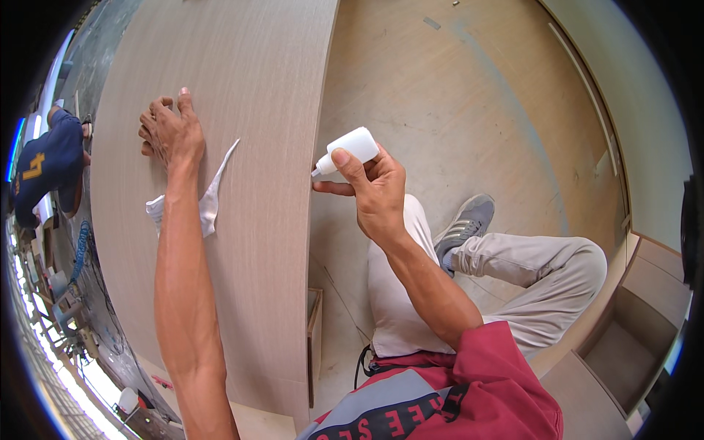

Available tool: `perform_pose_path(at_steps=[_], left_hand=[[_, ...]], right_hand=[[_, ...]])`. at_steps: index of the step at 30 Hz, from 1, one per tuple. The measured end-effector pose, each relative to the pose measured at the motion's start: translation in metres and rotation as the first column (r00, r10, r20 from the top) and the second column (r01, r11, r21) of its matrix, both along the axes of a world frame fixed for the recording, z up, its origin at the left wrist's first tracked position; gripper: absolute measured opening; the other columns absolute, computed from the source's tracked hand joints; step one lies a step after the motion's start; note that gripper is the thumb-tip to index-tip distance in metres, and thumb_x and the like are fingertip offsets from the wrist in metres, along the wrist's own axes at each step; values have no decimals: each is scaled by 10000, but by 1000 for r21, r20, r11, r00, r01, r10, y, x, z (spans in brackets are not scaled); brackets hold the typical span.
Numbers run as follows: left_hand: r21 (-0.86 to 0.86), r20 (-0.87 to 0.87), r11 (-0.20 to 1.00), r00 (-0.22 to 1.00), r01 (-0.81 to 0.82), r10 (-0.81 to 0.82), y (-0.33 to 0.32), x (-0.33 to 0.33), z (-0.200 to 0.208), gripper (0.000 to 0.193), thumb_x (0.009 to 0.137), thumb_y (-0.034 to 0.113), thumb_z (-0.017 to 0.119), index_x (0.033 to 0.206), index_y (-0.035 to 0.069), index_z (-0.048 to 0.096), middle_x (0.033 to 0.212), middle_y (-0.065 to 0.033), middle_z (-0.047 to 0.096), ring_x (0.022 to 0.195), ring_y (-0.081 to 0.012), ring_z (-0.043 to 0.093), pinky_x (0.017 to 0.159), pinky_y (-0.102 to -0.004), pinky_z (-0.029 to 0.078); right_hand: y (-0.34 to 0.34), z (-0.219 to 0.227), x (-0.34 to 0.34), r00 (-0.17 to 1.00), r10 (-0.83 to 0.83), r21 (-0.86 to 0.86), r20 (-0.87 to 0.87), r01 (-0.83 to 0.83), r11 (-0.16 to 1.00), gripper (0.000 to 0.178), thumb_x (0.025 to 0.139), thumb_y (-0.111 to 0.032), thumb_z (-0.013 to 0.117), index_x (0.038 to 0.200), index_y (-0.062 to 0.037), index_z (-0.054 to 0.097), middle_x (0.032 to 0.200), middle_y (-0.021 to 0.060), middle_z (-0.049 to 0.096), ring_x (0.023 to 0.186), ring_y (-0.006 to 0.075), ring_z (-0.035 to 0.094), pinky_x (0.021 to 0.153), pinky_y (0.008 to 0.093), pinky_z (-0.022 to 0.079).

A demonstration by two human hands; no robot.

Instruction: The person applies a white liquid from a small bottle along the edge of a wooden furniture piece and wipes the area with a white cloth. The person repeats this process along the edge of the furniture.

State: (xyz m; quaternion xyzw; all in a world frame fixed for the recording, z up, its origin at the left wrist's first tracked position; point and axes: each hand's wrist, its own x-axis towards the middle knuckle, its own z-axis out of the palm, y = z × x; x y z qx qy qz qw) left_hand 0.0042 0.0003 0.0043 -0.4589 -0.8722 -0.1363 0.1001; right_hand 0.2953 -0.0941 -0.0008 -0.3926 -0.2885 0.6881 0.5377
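Note:
My right hand [381,183] grips a small white squeeze bottle [353,148], tilted so that its narrow clear nozzle meets or nearly meets the right edge of the wood-grain panel [257,88]. The index finger of that hand stretches below the nozzle toward the same edge. On top of the panel rests my left hand [172,132], its thumb apart and its fingers bent, with nothing visible in it. A crumpled white cloth [210,205] lies on the panel, partly hidden beneath my left forearm.
An open cabinet compartment [623,345] stands at the lower right. Beyond the panel's left side, a person in a dark blue shirt [55,161] bends over. A coiled blue hose [81,249] lies there on the floor. My grey shoe [469,224] rests on the brown board.

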Motion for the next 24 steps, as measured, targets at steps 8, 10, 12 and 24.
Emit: perform_pose_path(at_steps=[8, 10, 12, 24], left_hand=[[18, 27, 1000, 1000, 8, -9, 1, -5, -4, 587, 974, 616, 441, 1284, 127, 540, 1301, -131, 479, 1322, -341, 373, 1081, -565, 274], [18, 30, 1000, 1000, 3, -3, 2, -6, -5, 585, 974, 614, 439, 1284, 128, 540, 1298, -132, 479, 1323, -340, 372, 1082, -563, 274], [23, 31, 1000, 1000, 4, -5, 2, -7, -7, 584, 974, 614, 437, 1285, 131, 539, 1295, -132, 479, 1323, -339, 372, 1082, -562, 274], [6, 16, 1000, 1000, -9, 9, 0, -2, -2, 541, 989, 572, 444, 1274, 123, 541, 1282, -119, 472, 1285, -308, 390, 1065, -534, 278]], right_hand=[[3, -5, -3, 1000, -15, 6, 0, 15, 1000, 270, 962, -207, 683, 1060, 37, 618, 918, 113, 697, 871, 211, 723, 738, 397, 678], [3, -3, -4, 1000, -21, 4, 5, 21, 1000, 269, 965, -210, 678, 1059, 36, 619, 922, 112, 697, 871, 207, 722, 737, 395, 679], [3, -3, -4, 1000, -20, 7, 11, 20, 1000, 268, 968, -212, 674, 1058, 34, 620, 926, 113, 696, 871, 205, 722, 736, 395, 679], [-2, -2, -3, 1000, 4, 6, 20, -4, 1000, 273, 966, -208, 677, 1063, 39, 615, 934, 117, 696, 879, 203, 720, 748, 406, 678]])
